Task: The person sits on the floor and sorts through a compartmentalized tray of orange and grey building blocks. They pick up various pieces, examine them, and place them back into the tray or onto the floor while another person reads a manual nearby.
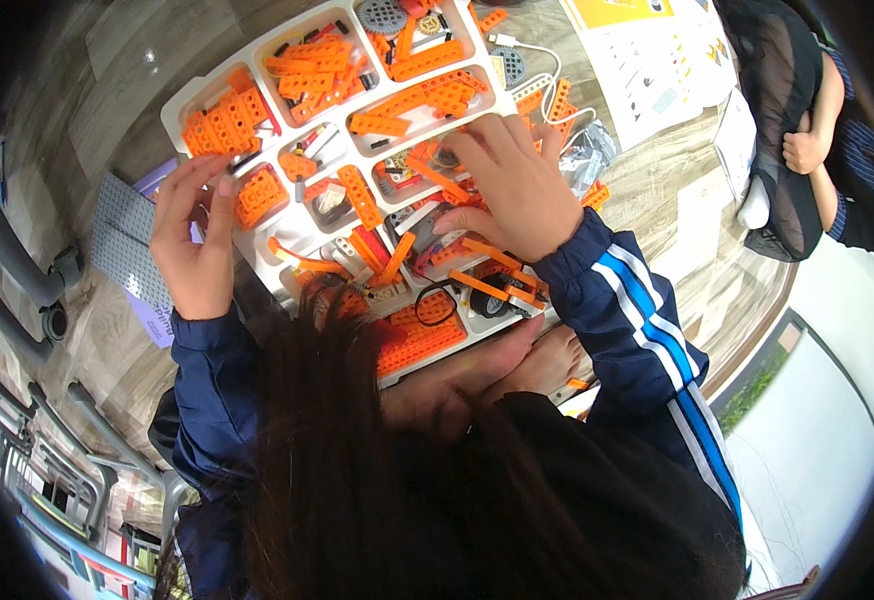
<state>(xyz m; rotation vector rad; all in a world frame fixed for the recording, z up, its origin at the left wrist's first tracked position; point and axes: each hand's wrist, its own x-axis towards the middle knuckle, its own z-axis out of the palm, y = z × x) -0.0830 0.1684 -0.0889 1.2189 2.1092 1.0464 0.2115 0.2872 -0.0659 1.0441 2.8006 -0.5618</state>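
Observation:
A white compartment tray point(257, 55) of building-kit parts lies on the floor in front of me. Beside its left edge is my left hand point(195, 240), fingers loosely bent and apart, with nothing visible in them. The nearest parts are orange bricks point(229, 120) and a smaller orange group point(259, 195). My right hand point(517, 185) reaches over the right-hand compartments, thumb spread from the fingers. Under it lie an orange beam point(437, 180) and small mixed pieces; whether its fingertips touch any cannot be told. A black-tyred wheel point(487, 302) sits in a near compartment.
Left of the tray lie a grey studded baseplate point(122, 235) and a purple printed item point(152, 318). A white cable point(555, 62), clear plastic bag point(585, 155) and instruction sheet point(657, 95) are at right. Another person's hand point(805, 152) shows farther right; chair legs point(32, 280) stand left.

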